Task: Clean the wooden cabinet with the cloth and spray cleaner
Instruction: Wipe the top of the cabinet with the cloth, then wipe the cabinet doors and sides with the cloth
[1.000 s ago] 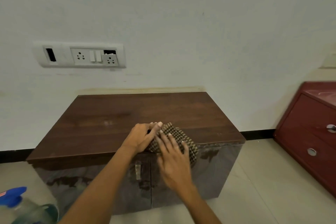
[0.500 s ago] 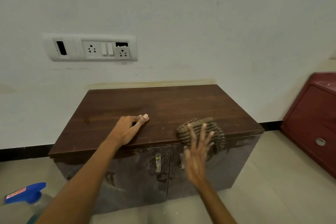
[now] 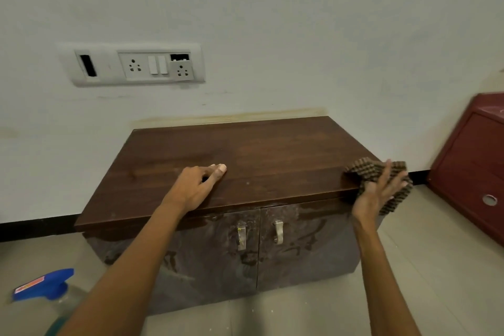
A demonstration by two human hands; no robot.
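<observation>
Head view looks down on the wooden cabinet [image 3: 272, 150], which stands against the wall directly ahead of both hands. The right hand [image 3: 377, 194] lies flat with its fingers straight and spread, pressing the checked cloth [image 3: 364, 170] against the cabinet's right front corner. The cloth is draped over that corner, part on the top and part hanging down beyond the palm. No finger curls round the cloth, so only the press of the palm holds it, which suits wiping along an edge rather than carrying. The left hand [image 3: 196, 188] rests on the top near the front edge, well to the left of the cloth, fingers loosely bent and holding nothing. It seems placed there to steady the person's reach while the other arm works outward. The spray cleaner [image 3: 43, 285], a clear bottle with a blue trigger head, sits on the floor below and left of the left forearm, out of the wiping path yet within reach. Below the hands, the two doors look streaked and dusty around their metal handles [image 3: 241, 234], so the fronts probably are not yet cleaned. To the right of the right hand, apart from the cabinet, stands a red drawer unit [image 3: 474, 172]; a socket panel [image 3: 133, 64] sits on the wall above the left hand
</observation>
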